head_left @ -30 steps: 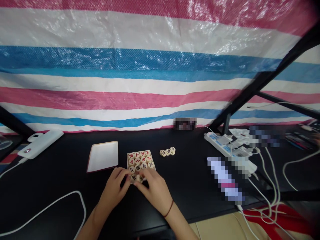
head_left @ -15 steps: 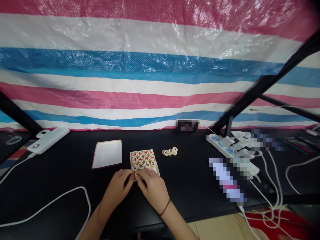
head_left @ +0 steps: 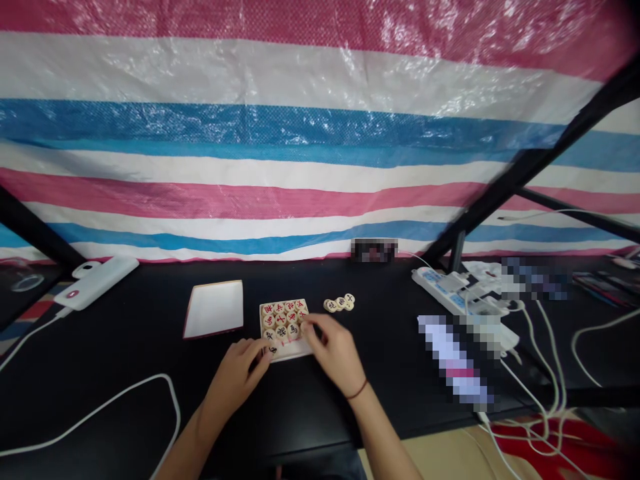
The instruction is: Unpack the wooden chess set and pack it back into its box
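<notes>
A shallow white box holds rows of round Chinese chess pieces, with red characters at the back and black ones nearer me. In its front left corner lies a single black-marked piece. My left hand grips that corner, thumb at the front and fingertips along the left wall. Over the box's right edge, my right hand has its fingers closed on a chess piece at the right end of the black row, which they mostly cover. Several more pieces lie in a small overlapping heap right of the box.
An upturned box lid rests left of the box. A white power bank with a cable lies at far left. On the right are a power strip with plugs, a blurred-out phone-like object and loose white cables.
My right hand has moved right, from the front row to the box's right edge, uncovering bare floor at the front. My left hand stays at the corner.
</notes>
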`<control>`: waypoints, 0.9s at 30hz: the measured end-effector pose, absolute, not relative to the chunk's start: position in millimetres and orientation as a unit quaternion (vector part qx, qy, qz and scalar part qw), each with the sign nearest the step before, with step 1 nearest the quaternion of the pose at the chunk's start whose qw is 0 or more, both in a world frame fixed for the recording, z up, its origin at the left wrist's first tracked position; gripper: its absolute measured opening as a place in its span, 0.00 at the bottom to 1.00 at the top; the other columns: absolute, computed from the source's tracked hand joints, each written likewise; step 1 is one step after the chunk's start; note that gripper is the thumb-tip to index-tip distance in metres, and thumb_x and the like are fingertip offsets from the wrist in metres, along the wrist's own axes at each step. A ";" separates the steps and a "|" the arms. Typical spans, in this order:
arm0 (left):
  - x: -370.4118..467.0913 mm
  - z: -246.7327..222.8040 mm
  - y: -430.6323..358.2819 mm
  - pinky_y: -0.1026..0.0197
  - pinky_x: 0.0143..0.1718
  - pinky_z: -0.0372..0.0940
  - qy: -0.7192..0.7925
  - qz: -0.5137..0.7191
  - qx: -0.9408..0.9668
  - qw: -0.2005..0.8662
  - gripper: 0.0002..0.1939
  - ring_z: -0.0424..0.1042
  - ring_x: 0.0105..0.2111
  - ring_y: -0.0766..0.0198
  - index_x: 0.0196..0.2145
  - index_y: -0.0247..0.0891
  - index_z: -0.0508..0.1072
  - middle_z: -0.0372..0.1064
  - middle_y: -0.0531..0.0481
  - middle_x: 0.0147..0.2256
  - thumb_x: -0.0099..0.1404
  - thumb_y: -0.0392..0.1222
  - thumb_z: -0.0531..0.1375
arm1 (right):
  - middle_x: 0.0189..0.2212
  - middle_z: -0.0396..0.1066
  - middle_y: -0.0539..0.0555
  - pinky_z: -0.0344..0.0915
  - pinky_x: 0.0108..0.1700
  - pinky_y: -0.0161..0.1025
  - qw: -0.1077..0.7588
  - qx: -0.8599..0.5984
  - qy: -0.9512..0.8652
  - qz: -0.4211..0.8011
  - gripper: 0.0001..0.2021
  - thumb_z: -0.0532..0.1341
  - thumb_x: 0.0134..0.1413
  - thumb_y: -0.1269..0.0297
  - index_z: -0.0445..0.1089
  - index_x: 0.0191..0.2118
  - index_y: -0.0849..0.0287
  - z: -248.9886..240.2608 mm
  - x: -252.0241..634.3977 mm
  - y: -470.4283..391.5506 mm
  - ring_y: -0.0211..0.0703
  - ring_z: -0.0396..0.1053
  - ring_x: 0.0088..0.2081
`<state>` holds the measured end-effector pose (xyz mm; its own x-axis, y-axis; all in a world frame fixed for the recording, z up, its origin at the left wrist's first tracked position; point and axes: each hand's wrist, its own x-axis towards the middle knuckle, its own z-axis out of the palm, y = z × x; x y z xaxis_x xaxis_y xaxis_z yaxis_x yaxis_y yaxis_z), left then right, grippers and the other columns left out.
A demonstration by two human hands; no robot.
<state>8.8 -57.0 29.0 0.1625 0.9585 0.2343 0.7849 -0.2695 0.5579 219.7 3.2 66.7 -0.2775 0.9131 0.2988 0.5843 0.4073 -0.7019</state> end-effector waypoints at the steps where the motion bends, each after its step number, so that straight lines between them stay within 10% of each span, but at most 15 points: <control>1: 9.2 28.6 -56.9 0.57 0.38 0.65 0.581 0.271 0.753 0.149 0.13 0.70 0.33 0.60 0.45 0.44 0.72 0.73 0.49 0.34 0.68 0.46 0.51 | 0.41 0.74 0.56 0.67 0.47 0.39 0.347 -0.517 -0.757 0.197 0.11 0.53 0.59 0.66 0.72 0.42 0.57 65.6 230.8 14.6 0.44 0.72 0.43; 6: 11.3 24.8 -55.4 0.58 0.35 0.63 0.581 0.248 0.767 0.110 0.14 0.70 0.31 0.60 0.48 0.44 0.72 0.72 0.50 0.32 0.67 0.46 0.53 | 0.56 0.64 0.57 0.67 0.49 0.43 0.193 -0.548 -0.801 0.144 0.22 0.58 0.50 0.70 0.66 0.53 0.57 58.1 271.4 61.2 0.48 0.68 0.51; 14: 12.4 28.1 -54.9 0.58 0.35 0.64 0.575 0.252 0.773 0.093 0.13 0.70 0.31 0.60 0.45 0.43 0.73 0.72 0.50 0.33 0.68 0.44 0.52 | 0.48 0.71 0.55 0.65 0.42 0.37 0.047 -0.557 -0.818 0.139 0.16 0.57 0.55 0.70 0.69 0.49 0.55 57.8 264.9 79.5 0.46 0.71 0.45; 27: 26.8 39.3 -34.0 0.56 0.49 0.68 0.513 0.367 0.774 0.054 0.19 0.71 0.47 0.58 0.55 0.45 0.66 0.69 0.46 0.48 0.67 0.47 0.55 | 0.22 0.70 0.47 0.61 0.28 0.31 0.309 -0.465 -0.734 0.387 0.12 0.64 0.50 0.59 0.76 0.39 0.58 80.2 215.4 7.9 0.34 0.63 0.22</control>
